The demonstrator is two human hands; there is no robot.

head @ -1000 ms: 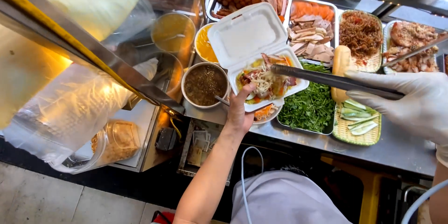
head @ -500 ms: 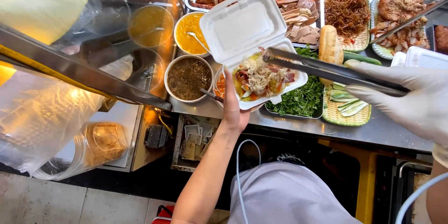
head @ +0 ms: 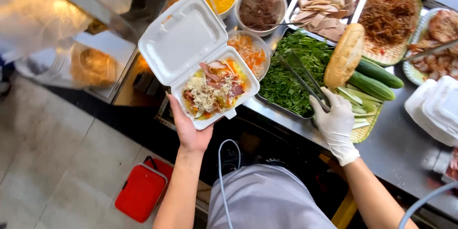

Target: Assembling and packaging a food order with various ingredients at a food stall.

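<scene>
In the head view, the bare left hand (head: 190,131) is cupped palm-up under a white foam clamshell box (head: 198,62) and carries it from below. The box is off the counter, just left of the tray of green herbs (head: 293,74). It stands open: the lid tilts up and away to the upper left, the filled half lies nearest the person, and its long axis runs from the lower right to the upper left. Shredded meat, sliced meat and yellow rice fill the lower half.

The gloved right hand (head: 336,126) is closed around the handle end of metal tongs (head: 303,78). The tongs slant up and left from the hand, their tips down in the herb tray with the arms a narrow way apart. A bread roll (head: 344,55) leans just right of the herbs, with cucumbers (head: 377,80) beyond it. A bowl of shredded carrot (head: 248,52) sits between the box and the herbs.

Half a second earlier the tongs lay across the open box; now they are clear of it and over the herbs, and the box has come nearer the person.
</scene>
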